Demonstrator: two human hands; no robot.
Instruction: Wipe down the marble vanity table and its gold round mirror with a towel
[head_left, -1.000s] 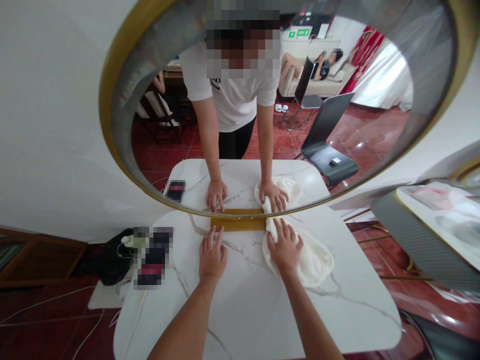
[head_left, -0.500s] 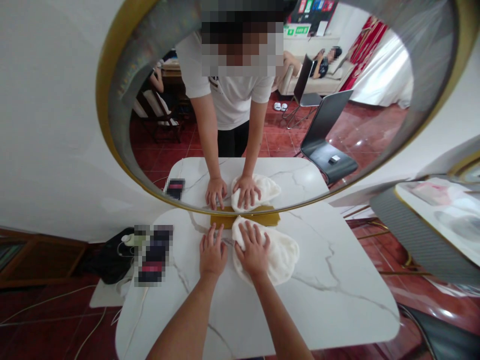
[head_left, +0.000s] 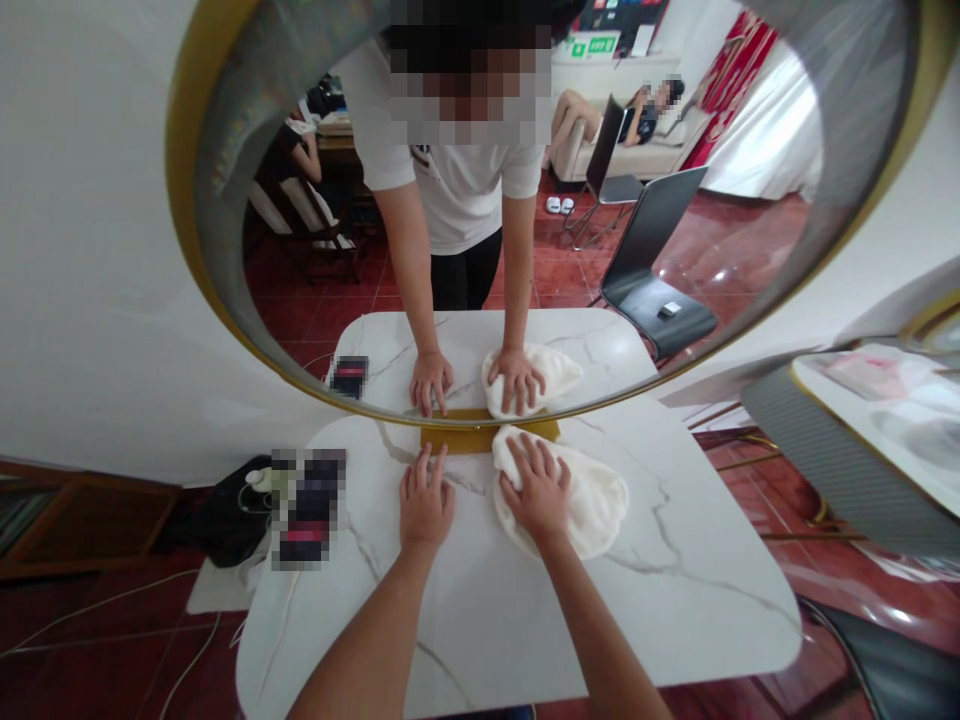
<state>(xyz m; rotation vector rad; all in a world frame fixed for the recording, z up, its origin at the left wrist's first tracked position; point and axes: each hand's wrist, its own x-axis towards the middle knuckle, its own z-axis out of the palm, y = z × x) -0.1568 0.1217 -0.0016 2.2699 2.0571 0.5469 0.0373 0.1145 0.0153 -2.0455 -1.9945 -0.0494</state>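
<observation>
A white cloth (head_left: 596, 505) lies bunched on the white marble-patterned table (head_left: 480, 640). Flat on its left part rests my right hand (head_left: 541, 488), fingers spread and pressing it down without gripping. My left hand (head_left: 427, 500) lies palm down on the bare tabletop to the left of the cloth, fingers apart and holding nothing. Just beyond its fingertips is the gold base (head_left: 457, 440) of the mirror. Both hands and the cloth also show as reflections in the round mirror (head_left: 480, 250).
The mirror's gold rim (head_left: 180, 200) overhangs the table's far side. A blurred-out dark item (head_left: 311, 505) with a cable sits on the left. Beyond the right edge are a grey-sided table (head_left: 847, 450) and a black chair (head_left: 885, 650). The mirror reflects other people behind.
My right hand has slid to the right across the tabletop, carrying the white cloth along. My left hand has stayed in place. The view has shifted slightly.
</observation>
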